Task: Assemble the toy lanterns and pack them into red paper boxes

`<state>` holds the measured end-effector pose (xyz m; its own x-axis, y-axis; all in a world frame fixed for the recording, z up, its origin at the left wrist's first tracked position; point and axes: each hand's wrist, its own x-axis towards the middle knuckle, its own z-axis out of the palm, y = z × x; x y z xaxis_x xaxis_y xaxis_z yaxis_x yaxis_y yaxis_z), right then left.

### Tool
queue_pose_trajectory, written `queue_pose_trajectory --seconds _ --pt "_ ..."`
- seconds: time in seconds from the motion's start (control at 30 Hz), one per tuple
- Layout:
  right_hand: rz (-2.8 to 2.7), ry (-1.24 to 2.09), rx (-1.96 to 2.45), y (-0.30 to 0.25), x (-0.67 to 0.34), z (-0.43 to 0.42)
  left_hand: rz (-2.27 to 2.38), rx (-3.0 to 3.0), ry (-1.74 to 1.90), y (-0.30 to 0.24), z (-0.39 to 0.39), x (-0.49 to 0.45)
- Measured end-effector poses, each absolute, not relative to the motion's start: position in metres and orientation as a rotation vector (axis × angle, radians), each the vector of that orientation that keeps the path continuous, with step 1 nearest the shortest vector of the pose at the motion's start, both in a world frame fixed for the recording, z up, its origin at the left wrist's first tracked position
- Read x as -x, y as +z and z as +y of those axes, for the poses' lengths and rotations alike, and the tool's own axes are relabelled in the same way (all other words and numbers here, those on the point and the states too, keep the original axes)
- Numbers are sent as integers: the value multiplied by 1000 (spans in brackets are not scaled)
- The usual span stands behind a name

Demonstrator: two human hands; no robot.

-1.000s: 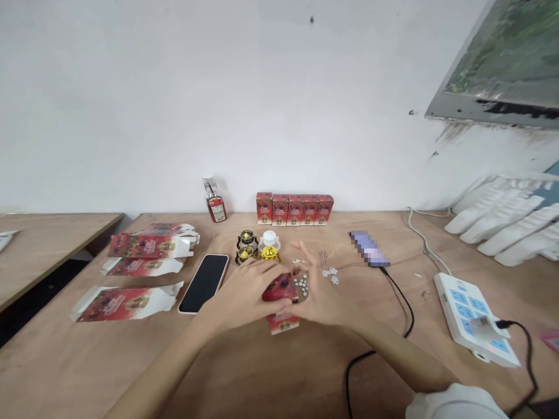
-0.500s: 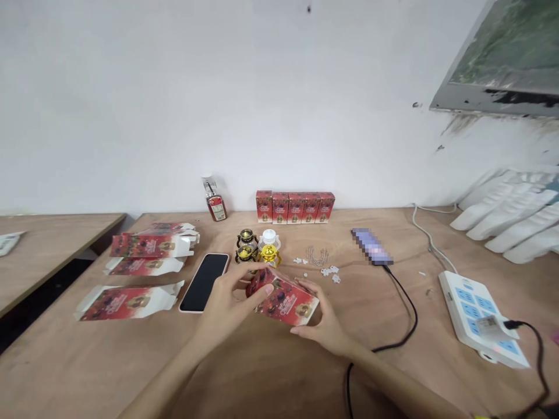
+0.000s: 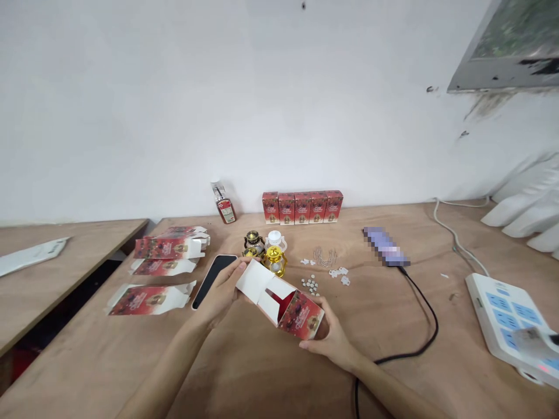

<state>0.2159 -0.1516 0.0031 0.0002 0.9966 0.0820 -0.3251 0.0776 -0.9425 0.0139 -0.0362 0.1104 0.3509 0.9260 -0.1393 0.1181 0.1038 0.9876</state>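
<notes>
Both my hands hold a small red carton (image 3: pixel 293 308) just above the wooden table (image 3: pixel 271 372). Its white end flaps stand open on the left. My left hand (image 3: pixel 222 291) pinches the open flap end. My right hand (image 3: pixel 334 340) wraps round the red closed end from below. Just beyond the carton stand three small lantern ornaments: a gold one (image 3: pixel 276 260), a white one (image 3: pixel 275 240) and a dark one (image 3: pixel 253 242). A cluster of small button cells (image 3: pixel 310 284) lies to their right.
Flat unfolded red cartons (image 3: pixel 151 298) lie at the left beside a black phone (image 3: pixel 213 280). A row of closed red boxes (image 3: pixel 302 207) and a small bottle (image 3: pixel 224 205) stand by the wall. A blurred device (image 3: pixel 386 247) with a black cable and a white power strip (image 3: pixel 506 317) sit at the right.
The carton has been lifted off the table, turned, and its white end flaps are now open. My view has shifted a little to the left.
</notes>
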Motion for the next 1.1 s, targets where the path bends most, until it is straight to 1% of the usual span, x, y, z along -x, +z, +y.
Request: queue_pose_trajectory --seconds 0.07,0.1,0.2,0.27,0.3,0.33,0.4,0.57,0.73,0.8,1.1 --pt "-968 1343 838 8 -214 -154 1081 -1314 835 99 -34 -17" --pt "-948 1362 813 10 -212 -155 1114 -1391 895 94 -34 -19" --pt "-912 1374 800 11 -208 -156 1163 -1944 1209 87 -41 -20" --pt "-892 1363 820 9 -206 -156 988 -2451 1355 91 -49 -19" --pt "-882 1355 828 7 -206 -155 843 -2678 1364 96 -54 -18" --pt "-873 1342 835 5 -205 -155 699 -2851 1328 101 -59 -18" --pt "-871 1301 857 1 -205 -154 543 -3006 1212 112 -68 -19" --pt "-859 1211 910 -3 -206 -153 604 -2879 1088 134 -79 -19" --pt "-952 1070 997 -7 -207 -155 905 -2887 661 139 -80 -15" --pt "-1016 1017 1021 -10 -208 -156 992 -2871 567 139 -80 -16" --pt "-1191 821 1038 -17 -210 -154 1004 -2727 658 126 -80 -18"
